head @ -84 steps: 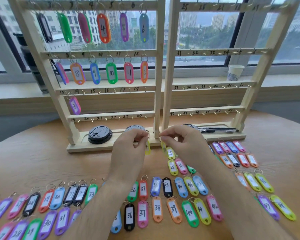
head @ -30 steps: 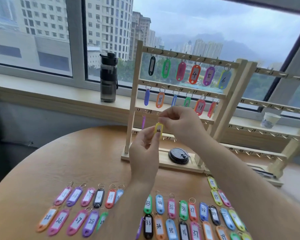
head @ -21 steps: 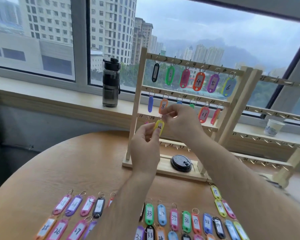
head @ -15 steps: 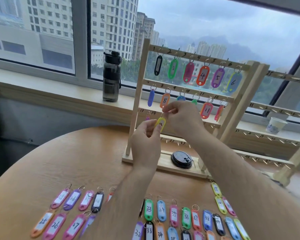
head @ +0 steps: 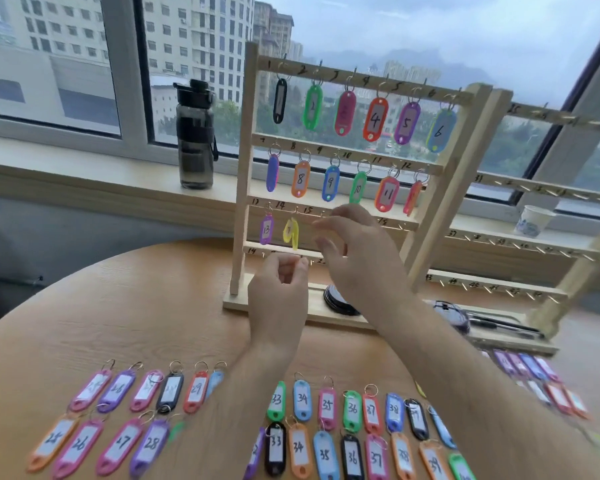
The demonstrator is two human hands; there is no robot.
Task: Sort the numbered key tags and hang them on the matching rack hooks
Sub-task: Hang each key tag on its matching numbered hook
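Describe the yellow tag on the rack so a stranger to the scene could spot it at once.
On the left wooden rack, find the third rail down, which holds just two tags. The yellow tag hangs second from the left, beside purple tag 13, above the left hand. It alone there is yellow, its number blurred.

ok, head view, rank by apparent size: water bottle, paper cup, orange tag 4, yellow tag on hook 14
1. water bottle
2. orange tag 4 and paper cup: look about equal; cup sits farther back, so not ranked
3. yellow tag: smallest, though motion-blurred
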